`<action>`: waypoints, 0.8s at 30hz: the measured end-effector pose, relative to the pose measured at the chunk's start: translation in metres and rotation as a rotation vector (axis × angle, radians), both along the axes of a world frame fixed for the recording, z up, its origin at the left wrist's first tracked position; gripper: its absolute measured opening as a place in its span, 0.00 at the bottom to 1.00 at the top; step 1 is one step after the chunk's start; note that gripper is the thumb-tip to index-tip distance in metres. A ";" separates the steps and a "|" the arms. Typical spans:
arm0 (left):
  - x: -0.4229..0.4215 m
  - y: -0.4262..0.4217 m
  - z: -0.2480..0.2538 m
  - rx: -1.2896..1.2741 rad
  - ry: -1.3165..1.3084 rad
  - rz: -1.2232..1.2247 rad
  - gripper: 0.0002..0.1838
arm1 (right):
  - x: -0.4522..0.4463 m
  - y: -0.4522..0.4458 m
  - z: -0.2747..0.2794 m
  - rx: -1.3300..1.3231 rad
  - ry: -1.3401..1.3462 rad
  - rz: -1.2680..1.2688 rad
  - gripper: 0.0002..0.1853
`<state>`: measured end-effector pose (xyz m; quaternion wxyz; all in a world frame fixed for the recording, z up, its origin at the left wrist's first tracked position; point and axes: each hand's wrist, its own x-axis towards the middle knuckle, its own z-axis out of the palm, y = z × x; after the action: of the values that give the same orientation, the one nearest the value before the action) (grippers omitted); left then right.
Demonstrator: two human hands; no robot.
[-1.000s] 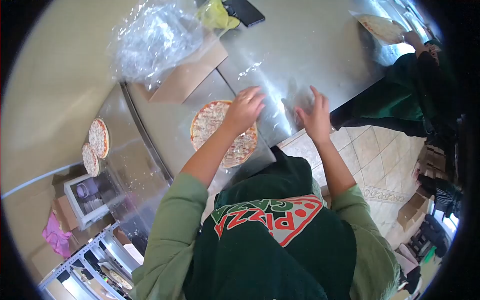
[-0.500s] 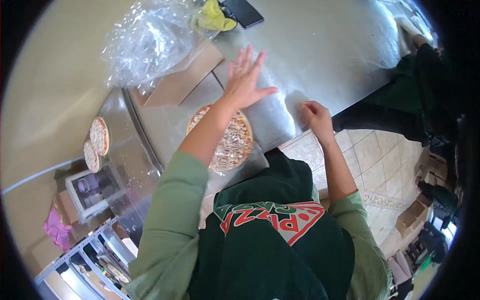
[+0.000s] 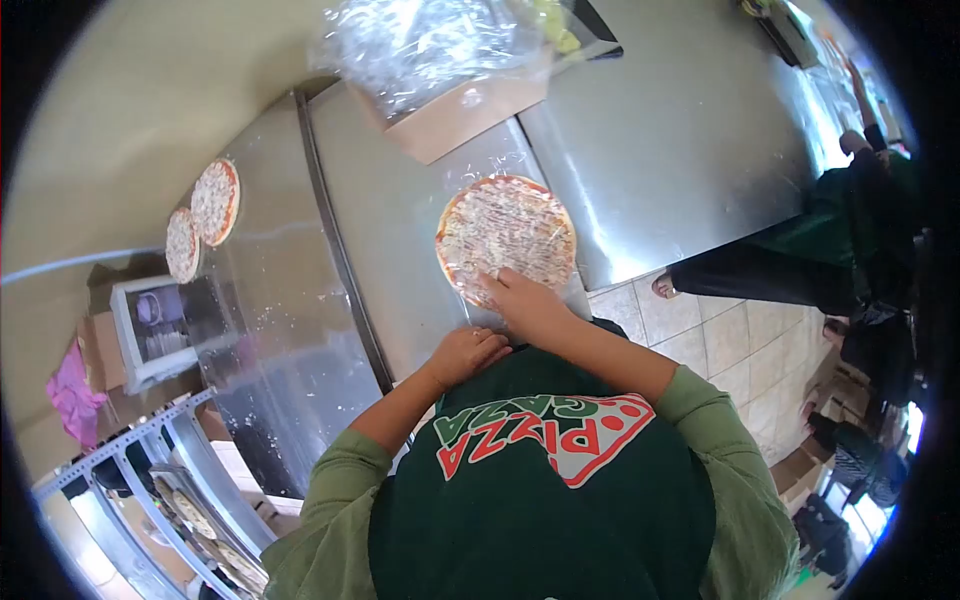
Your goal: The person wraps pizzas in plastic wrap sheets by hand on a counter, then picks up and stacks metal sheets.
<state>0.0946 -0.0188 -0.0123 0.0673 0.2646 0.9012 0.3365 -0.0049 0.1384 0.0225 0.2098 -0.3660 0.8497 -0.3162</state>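
A round topped pizza (image 3: 508, 235) lies on the steel table under clear plastic, which spreads past its edge. My right hand (image 3: 525, 303) is at the pizza's lower edge, with its fingers bent together against the plastic; what they grip is hidden. Just below and to the left, my left hand (image 3: 468, 355) rests at the table's front edge. Its fingers are curled together, and anything between them is too small to tell.
A cardboard box (image 3: 470, 112) with crumpled clear plastic bags (image 3: 430, 45) stands behind the pizza. Two more pizzas lie on the left counter (image 3: 285, 250). A metal rack (image 3: 135, 470) is at lower left. Another person (image 3: 800, 255) stands at the table's right side.
Both hands have come back to the table's front edge, my right hand crossing left to the pizza. The pizza, now uncovered by my left arm, and the box appear farther right as the view has shifted.
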 end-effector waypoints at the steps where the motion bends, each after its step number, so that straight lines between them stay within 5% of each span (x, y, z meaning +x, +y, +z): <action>1: 0.001 -0.004 0.004 -0.002 -0.028 -0.005 0.08 | 0.005 -0.003 -0.006 0.056 0.062 0.032 0.20; 6: -0.062 -0.009 0.020 0.099 0.261 0.274 0.16 | 0.020 -0.001 -0.025 0.079 0.188 0.122 0.19; 10: -0.113 -0.016 -0.002 -0.361 0.137 0.426 0.35 | 0.020 0.001 -0.010 0.131 0.003 0.185 0.17; 13: -0.112 -0.020 -0.009 -0.394 0.007 0.488 0.37 | -0.010 0.009 0.006 0.035 -0.128 -0.078 0.15; 15: -0.096 -0.022 0.006 -0.367 -0.070 0.583 0.36 | -0.041 0.026 0.001 -0.142 0.195 -0.355 0.13; 17: -0.075 -0.037 -0.013 -0.051 -0.139 0.838 0.34 | -0.076 0.045 -0.007 -0.105 0.299 -0.528 0.16; 19: -0.047 -0.044 -0.053 0.379 -0.196 1.079 0.31 | -0.097 0.056 -0.025 -0.087 -0.098 -0.625 0.20; 22: -0.038 -0.014 0.024 0.920 -0.588 1.318 0.31 | -0.117 0.049 -0.034 0.059 -0.425 -0.494 0.27; 24: -0.037 -0.007 0.014 0.987 -0.611 1.380 0.30 | -0.113 0.032 -0.031 0.038 -0.430 -0.432 0.30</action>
<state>0.0576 -0.0260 0.0014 -0.0342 -0.4376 0.5554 0.7063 -0.1180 0.1707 -0.0084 0.3194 -0.0975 0.8497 -0.4080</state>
